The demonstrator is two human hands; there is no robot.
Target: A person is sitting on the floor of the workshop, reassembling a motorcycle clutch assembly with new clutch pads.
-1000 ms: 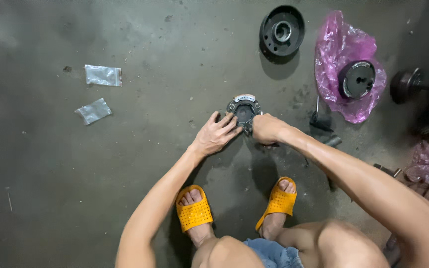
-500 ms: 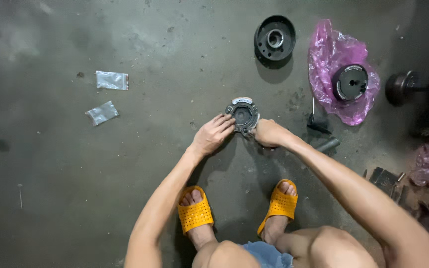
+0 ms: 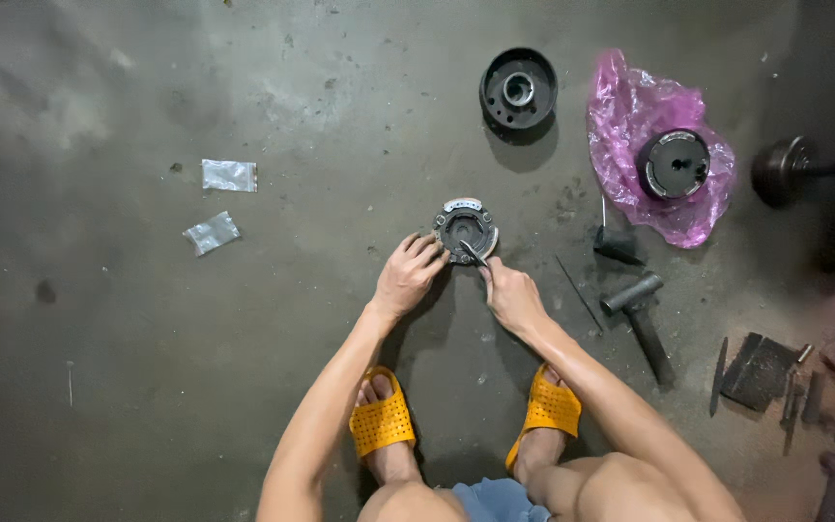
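Bare floor left of the round part [image 3: 466, 230]; hammer [image 3: 638, 314] crowds its right.
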